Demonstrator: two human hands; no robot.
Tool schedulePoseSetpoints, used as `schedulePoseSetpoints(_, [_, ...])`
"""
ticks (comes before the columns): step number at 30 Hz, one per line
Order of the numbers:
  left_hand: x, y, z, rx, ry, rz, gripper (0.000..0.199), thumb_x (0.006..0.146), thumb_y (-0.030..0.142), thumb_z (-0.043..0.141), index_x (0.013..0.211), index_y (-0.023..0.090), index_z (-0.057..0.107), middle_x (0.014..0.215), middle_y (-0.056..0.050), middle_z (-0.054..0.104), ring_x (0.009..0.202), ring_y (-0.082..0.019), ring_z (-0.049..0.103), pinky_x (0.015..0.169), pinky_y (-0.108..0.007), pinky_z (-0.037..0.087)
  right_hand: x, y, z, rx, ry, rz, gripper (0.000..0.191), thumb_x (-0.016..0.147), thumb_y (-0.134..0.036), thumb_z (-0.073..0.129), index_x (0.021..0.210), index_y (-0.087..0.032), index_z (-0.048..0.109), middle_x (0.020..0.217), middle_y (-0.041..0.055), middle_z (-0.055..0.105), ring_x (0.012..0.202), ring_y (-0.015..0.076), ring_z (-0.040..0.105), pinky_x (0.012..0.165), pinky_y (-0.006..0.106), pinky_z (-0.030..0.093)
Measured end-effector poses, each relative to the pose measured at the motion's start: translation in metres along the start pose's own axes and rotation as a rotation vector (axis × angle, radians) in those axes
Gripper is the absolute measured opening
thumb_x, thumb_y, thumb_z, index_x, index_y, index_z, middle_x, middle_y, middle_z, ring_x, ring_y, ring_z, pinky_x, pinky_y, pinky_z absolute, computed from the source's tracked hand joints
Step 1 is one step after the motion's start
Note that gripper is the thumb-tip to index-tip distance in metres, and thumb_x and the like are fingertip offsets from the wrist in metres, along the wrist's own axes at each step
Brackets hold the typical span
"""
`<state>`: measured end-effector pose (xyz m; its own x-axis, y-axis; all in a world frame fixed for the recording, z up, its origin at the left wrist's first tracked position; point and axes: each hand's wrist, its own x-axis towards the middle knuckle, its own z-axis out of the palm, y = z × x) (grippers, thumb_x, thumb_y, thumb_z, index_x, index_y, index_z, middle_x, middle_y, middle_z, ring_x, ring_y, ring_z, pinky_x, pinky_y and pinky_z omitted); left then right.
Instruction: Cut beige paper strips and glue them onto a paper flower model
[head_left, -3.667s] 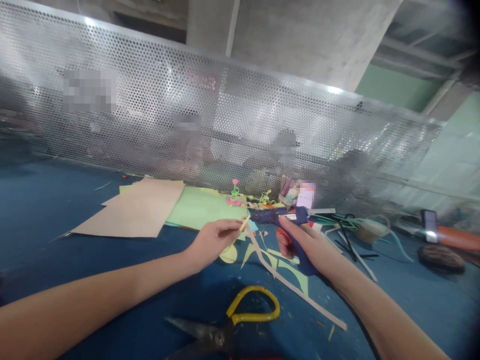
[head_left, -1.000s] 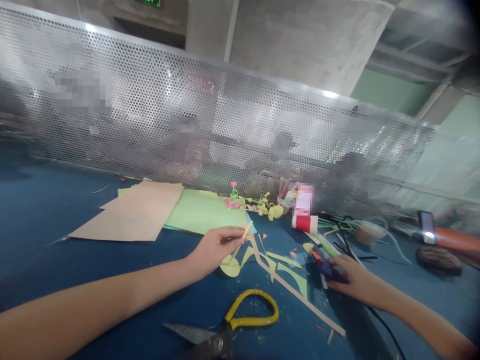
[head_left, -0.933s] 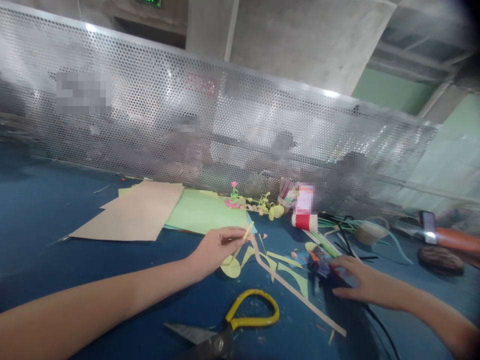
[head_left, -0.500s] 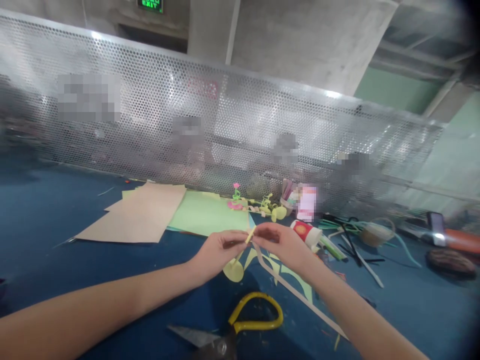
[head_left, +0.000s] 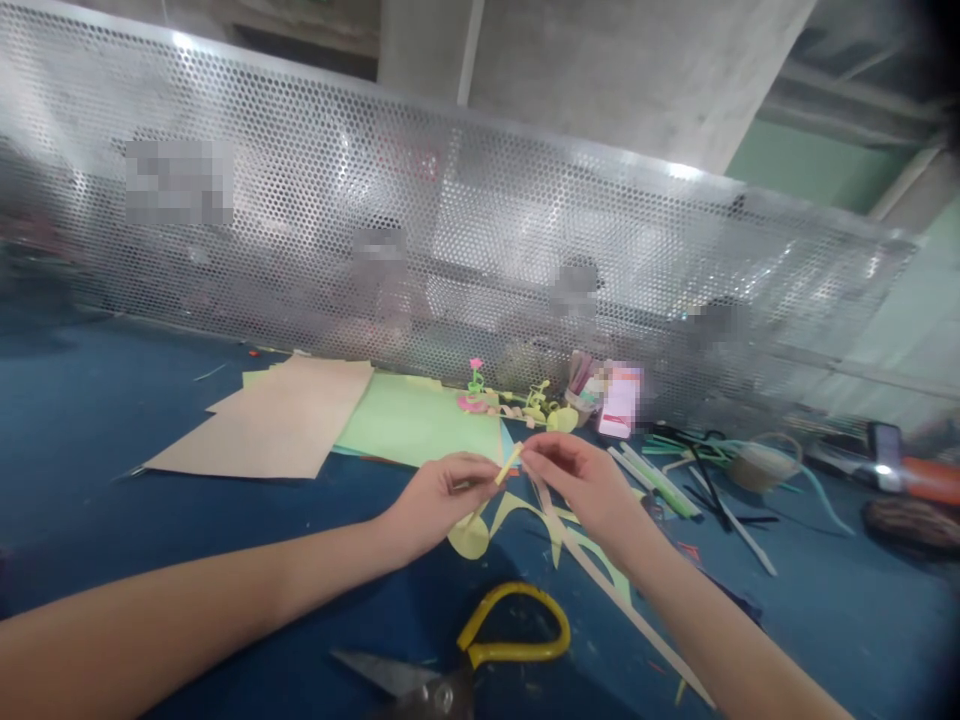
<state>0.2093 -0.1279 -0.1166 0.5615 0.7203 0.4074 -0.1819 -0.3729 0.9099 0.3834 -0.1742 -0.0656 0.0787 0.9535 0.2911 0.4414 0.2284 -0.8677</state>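
My left hand (head_left: 442,500) is closed, pinching a thin yellow paper stem (head_left: 508,464) that slants up between finger and thumb. A round yellow paper disc (head_left: 469,538) shows below, at the stem's lower end. My right hand (head_left: 589,485) is closed too, its fingertips pinched beside the stem's top. From under it a long pale pink paper strip (head_left: 600,578) trails down to the right, beneath my forearm. Whether the strip touches the stem is hidden by the fingers. Scissors with yellow handles (head_left: 517,655) lie below my hands, dark blades pointing left.
Beige paper sheets (head_left: 262,425) and green sheets (head_left: 427,420) lie at back left. Small paper flowers (head_left: 476,375) stand behind my hands. Paper offcuts (head_left: 517,505), white and green sticks (head_left: 660,485), a phone (head_left: 620,400) and a round container (head_left: 761,465) lie rightward. A perforated metal screen (head_left: 300,200) borders the table.
My right hand has shifted slightly right and up, away from the left, with more of the yellow stem's top showing. The red-and-white roll beside it is no longer in sight.
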Motion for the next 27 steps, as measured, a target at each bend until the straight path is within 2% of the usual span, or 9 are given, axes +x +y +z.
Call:
schedulePoseSetpoints(5, [-0.001, -0.001, 0.000, 0.045, 0.016, -0.006, 0.018, 0.079, 0.025, 0.060, 0.091, 0.016, 0.070, 0.095, -0.007, 0.062, 0.092, -0.017, 0.058, 0.084, -0.026, 0.043, -0.003, -0.005, 0.000, -0.032, -0.024, -0.011, 0.025, 0.072, -0.041, 0.063, 0.082, -0.018, 0.063, 0.074, 0.0032, 0.064, 0.068, 0.0159, 0.058, 0.065, 0.028, 0.046])
schedulePoseSetpoints(15, [0.000, 0.001, 0.000, 0.067, 0.012, 0.004, 0.019, 0.079, 0.027, 0.059, 0.091, 0.016, 0.070, 0.096, -0.007, 0.063, 0.091, -0.017, 0.057, 0.083, -0.026, 0.043, -0.004, -0.004, 0.000, 0.005, -0.037, -0.006, 0.022, 0.072, -0.037, 0.063, 0.082, -0.017, 0.063, 0.069, 0.0008, 0.060, 0.060, 0.0119, 0.051, 0.057, 0.024, 0.042])
schedulePoseSetpoints(22, [-0.001, 0.003, -0.001, 0.091, 0.001, 0.007, 0.020, 0.080, 0.029, 0.059, 0.091, 0.017, 0.070, 0.095, -0.007, 0.063, 0.091, -0.017, 0.057, 0.082, -0.027, 0.044, -0.005, -0.007, -0.001, -0.075, -0.016, 0.024, 0.027, 0.072, -0.039, 0.062, 0.089, -0.018, 0.068, 0.080, 0.0045, 0.068, 0.070, 0.0166, 0.058, 0.065, 0.029, 0.046])
schedulePoseSetpoints(27, [-0.001, 0.003, 0.000, 0.092, -0.007, 0.017, 0.021, 0.080, 0.030, 0.058, 0.091, 0.017, 0.070, 0.094, -0.007, 0.063, 0.090, -0.018, 0.058, 0.082, -0.027, 0.044, -0.006, -0.012, -0.001, -0.069, -0.026, 0.027, 0.026, 0.072, -0.039, 0.062, 0.087, -0.018, 0.068, 0.078, 0.0038, 0.068, 0.069, 0.0165, 0.059, 0.063, 0.028, 0.047])
